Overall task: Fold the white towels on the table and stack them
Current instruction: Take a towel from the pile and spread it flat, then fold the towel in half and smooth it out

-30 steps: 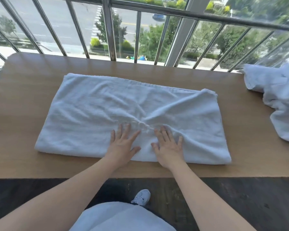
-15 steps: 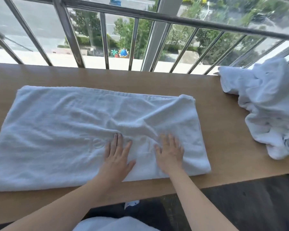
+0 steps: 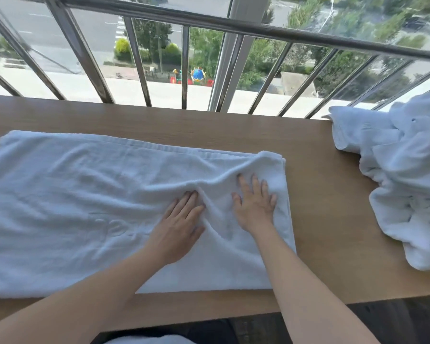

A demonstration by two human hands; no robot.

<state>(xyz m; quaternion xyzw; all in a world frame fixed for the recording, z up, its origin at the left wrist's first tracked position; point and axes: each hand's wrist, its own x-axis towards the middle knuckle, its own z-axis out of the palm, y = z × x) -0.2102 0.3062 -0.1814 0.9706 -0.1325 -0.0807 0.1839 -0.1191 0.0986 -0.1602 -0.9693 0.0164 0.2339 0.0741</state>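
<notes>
White towel (image 3: 72,194) lies spread flat on the wooden table (image 3: 333,232). Its long axis runs left to right, parallel to the table's near edge. Its left end passes out of view, and its right end stops well short of the crumpled pile of towels (image 3: 407,182). Both hands rest on the right part of the white towel, palms down, and neither pinches or grasps any cloth. The left hand (image 3: 176,224) lies flat with its fingers (image 3: 191,202) straight and close together, pointing away from the person and slightly to the right. The right hand (image 3: 255,207) lies just beside it, nearer the towel's right end, with its fingers (image 3: 256,184) straight and a little spread. Between the two hands the cloth is pushed up into a soft ridge (image 3: 209,197) that rises from near the wrists and bends toward the far right corner. The fabric is thick, looped terry, matte and lightly rumpled. A ribbed woven band (image 3: 159,146) runs along the far long edge, and faint embossed lettering (image 3: 114,229) sits left of the left hand. At the far right corner the edge looks doubled. The table is smooth, light brown wood grain. The pile at its right end is loose, white and shapeless. Behind the table stands a metal railing (image 3: 233,26) of round bars.
</notes>
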